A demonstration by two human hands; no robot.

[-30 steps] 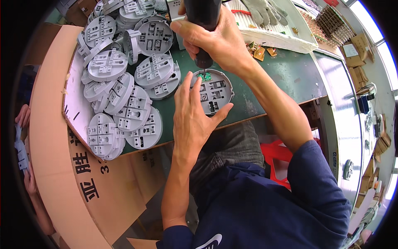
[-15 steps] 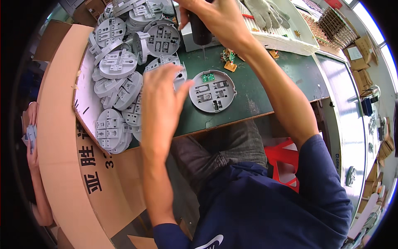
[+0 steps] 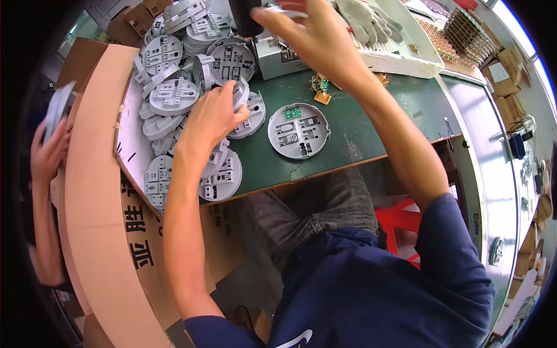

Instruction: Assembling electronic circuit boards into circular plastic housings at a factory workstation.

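Observation:
My left hand (image 3: 212,119) is closed on a grey round plastic housing (image 3: 241,97) at the right side of a heap of similar housings (image 3: 174,95). At the upper middle, my right hand (image 3: 322,43) has its fingers apart, with one fingertip beside the black electric screwdriver (image 3: 245,18). The screwdriver points down past the fingertip, outside the palm, and its top is cut off by the picture's upper edge. Between my forearms, another round housing (image 3: 299,131) lies open side up on the green table. A small green circuit board (image 3: 293,113) sits inside its far rim.
A metal box (image 3: 279,58) stands behind the work spot. Small circuit boards (image 3: 321,90) lie right of it, near a white foam tray (image 3: 400,65) with grey gloves (image 3: 371,22). Cardboard (image 3: 87,174) walls the left side. Beyond it, another person's hand (image 3: 49,148) holds a pale, blurred part.
My left hand has moved left and closed on a housing in the heap. The screwdriver has shifted left and up, out of my right hand's grasp. The housing with the board stays put.

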